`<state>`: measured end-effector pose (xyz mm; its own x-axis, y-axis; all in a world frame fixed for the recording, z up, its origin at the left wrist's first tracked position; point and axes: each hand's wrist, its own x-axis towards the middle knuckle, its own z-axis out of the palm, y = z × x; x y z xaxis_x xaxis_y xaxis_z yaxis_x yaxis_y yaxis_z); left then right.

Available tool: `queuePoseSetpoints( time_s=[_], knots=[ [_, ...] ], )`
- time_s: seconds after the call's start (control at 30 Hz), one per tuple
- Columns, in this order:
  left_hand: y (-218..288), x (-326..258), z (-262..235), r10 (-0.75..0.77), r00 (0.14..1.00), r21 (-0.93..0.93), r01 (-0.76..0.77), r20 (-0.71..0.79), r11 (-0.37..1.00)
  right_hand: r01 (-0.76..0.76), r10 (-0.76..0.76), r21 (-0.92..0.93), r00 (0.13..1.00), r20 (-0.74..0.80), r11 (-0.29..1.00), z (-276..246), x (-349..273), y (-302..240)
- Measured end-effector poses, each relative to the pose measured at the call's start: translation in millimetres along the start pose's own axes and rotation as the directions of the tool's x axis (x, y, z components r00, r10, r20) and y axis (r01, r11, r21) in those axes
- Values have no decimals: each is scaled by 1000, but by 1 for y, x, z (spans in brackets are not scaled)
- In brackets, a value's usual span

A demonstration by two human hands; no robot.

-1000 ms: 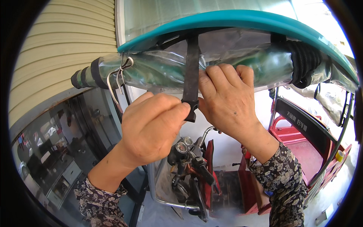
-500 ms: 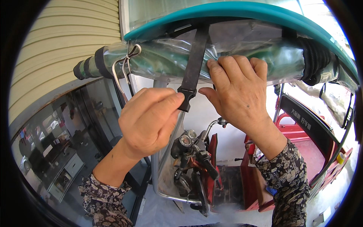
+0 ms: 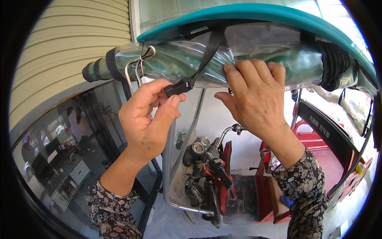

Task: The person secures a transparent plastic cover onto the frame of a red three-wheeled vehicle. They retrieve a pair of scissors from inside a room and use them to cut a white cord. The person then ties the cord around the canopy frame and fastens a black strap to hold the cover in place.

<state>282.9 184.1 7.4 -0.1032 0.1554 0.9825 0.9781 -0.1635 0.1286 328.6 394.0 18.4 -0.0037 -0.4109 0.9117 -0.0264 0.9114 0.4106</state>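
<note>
Beige shutter wall (image 3: 59, 47) beyond left hand (image 3: 149, 119), red tricycle (image 3: 223, 175) below, left hand pinching black buckle (image 3: 177, 88) on strap (image 3: 207, 51), right hand (image 3: 254, 97) pressed spread on rolled clear cover (image 3: 191, 61)

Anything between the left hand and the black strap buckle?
Nothing visible. The left hand already pinches the black buckle at the strap's end, below the rolled clear cover. The right hand presses on that roll.

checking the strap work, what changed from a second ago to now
The left hand pulled the black buckle on its strap leftward, away from the right hand, so the strap now slants. The right hand stayed pressed on the rolled clear cover.
</note>
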Motion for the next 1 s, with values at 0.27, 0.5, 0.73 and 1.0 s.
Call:
queuePoseSetpoints(
  time_s=[0.27,0.5,0.73,1.0],
  knots=[
    [2,1,-2,-23,1000,-23,24,10,999,13,-14,-10,998,-64,1000,2,1,0],
    [4,0,1,-46,999,27,46,1,999,19,-12,78,996,-91,997,-5,-5,2],
    [3,4,6,40,998,57,-42,40,997,-7,108,471,976,-189,882,-5,-72,9],
    [5,8,19,-69,932,317,-51,357,947,-643,439,753,641,629,-141,34,-62,21]
  ],
)
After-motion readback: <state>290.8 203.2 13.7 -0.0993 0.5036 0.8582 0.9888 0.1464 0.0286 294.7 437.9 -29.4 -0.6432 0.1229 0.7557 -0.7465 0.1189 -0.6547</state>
